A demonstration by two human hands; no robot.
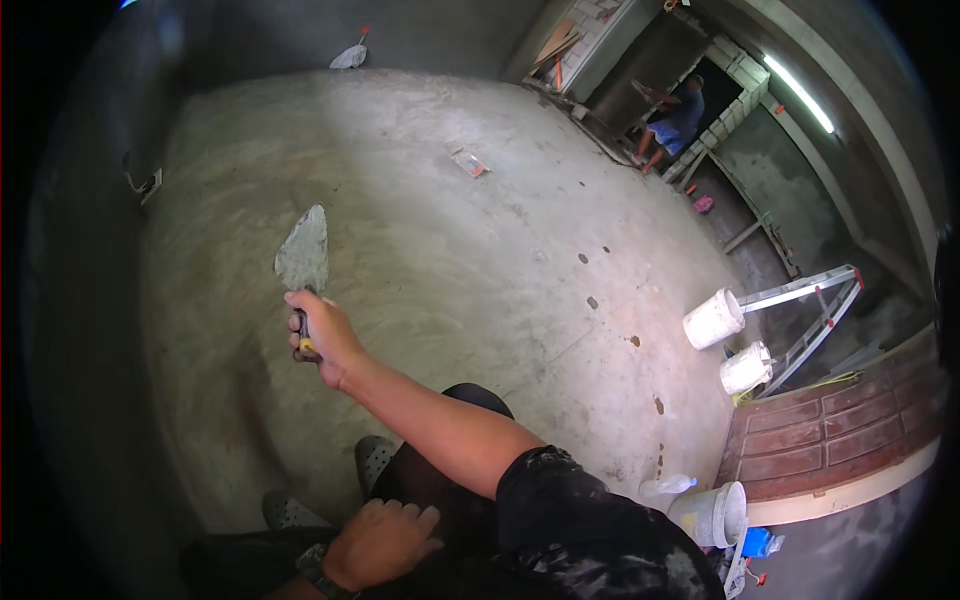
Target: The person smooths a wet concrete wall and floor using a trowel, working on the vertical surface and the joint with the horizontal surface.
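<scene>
Far left: trowel (303, 250), blade pointing away from the person over the floor (430, 290), its face smeared with pale grey paste. Contact with the floor: cannot tell.

Right hand (328, 335): fingers closed round the trowel's handle, arm extended across the body. Left hand (385, 548): back up on the dark-clothed leg, fingers loosely spread, nothing seen in it; palm hidden.

Middle: faint swirl marks over the grey floor; judged as already worked over, at least roughly. Small packet (470, 162) lying farther out.

Right of middle: line of dark spots (592, 303), holes or damp, cannot tell which. Judged untreated, so probably what is left. Overall estimate: broad surface done, details open.

Farther right: co-worker (682, 115) by the doorway; two white buckets (714, 320) beside the ladder (800, 290), contents not visible.
</scene>
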